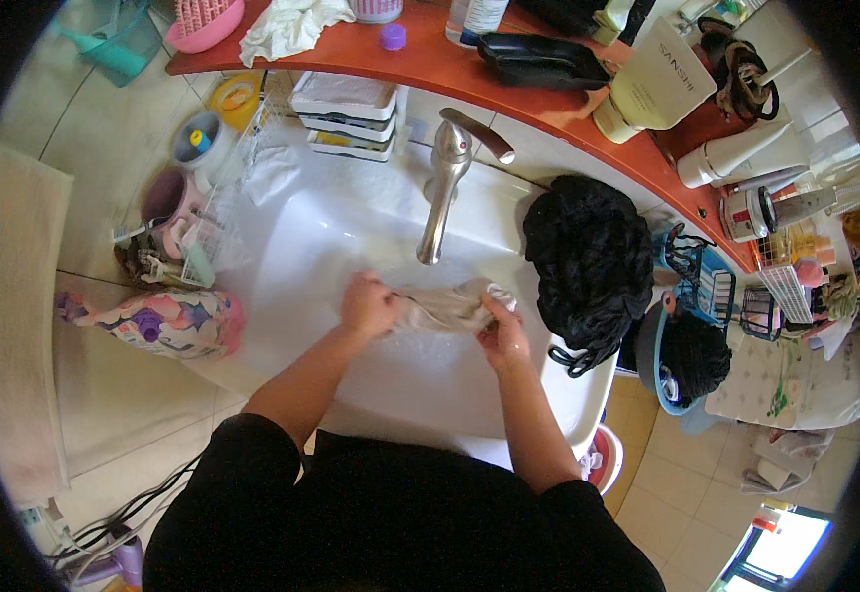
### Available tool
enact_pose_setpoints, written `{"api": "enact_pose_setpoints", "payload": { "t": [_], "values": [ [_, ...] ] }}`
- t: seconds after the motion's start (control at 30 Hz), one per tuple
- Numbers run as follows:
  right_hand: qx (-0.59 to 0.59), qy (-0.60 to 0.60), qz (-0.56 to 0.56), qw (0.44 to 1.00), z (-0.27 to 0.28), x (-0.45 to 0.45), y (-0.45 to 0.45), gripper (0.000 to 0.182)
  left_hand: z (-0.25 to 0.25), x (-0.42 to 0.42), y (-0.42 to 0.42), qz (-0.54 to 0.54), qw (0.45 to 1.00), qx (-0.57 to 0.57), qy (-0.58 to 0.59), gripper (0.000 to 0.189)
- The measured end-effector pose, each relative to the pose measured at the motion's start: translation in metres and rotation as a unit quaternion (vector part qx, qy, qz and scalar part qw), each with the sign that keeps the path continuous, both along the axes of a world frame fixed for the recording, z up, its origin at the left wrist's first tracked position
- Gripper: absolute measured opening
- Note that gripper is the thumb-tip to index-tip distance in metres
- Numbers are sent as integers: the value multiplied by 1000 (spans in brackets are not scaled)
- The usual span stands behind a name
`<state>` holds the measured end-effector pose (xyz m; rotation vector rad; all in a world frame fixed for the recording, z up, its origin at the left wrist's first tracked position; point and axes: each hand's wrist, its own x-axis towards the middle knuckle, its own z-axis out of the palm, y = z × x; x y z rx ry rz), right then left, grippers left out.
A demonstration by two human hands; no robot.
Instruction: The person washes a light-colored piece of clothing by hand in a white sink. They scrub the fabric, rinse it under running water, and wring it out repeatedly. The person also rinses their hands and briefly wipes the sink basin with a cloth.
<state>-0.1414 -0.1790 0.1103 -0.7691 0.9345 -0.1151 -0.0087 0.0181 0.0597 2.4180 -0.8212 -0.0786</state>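
Observation:
A wet beige cloth (441, 307) is stretched sideways between my hands, low in the white washbasin (415, 392). My left hand (369, 305) grips its left end and looks slightly blurred. At the other end, my right hand (502, 333) pinches the bunched fabric between thumb and fingers. The metal faucet (445, 192) stands just beyond the cloth, its spout pointing toward it. Water shows in the basin around the cloth. A heap of wet-looking black fabric (589, 259) rests on the basin's right rim. What the cloth is exactly, I cannot tell.
A floral pouch with a purple cap (150, 325) lies on the basin's left edge. Behind it are a white wire rack (215, 214), a mauve mug (171, 196) and stacked soap trays (345, 103). A red-orange shelf (415, 66) with bottles and tubes curves above the basin.

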Motion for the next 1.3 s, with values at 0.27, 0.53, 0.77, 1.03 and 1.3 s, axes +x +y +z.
{"api": "enact_pose_setpoints", "payload": {
  "t": [0.27,0.53,0.77,1.03,1.3],
  "values": [
    [-116,212,-75,967,-18,-13,12,47,20,-10,6,-194,963,144,118,45],
    [110,70,-25,991,-17,10,31,53,18,-28,-41,-86,881,-76,459,54],
    [265,-230,-5,936,-28,15,32,54,110,-94,-70,-326,906,-159,220,23],
    [155,-115,4,981,-39,11,46,40,45,-19,-47,-25,998,35,37,14],
    [-93,101,18,990,-9,-10,-4,54,19,10,10,0,987,159,7,50]
  ]
}}
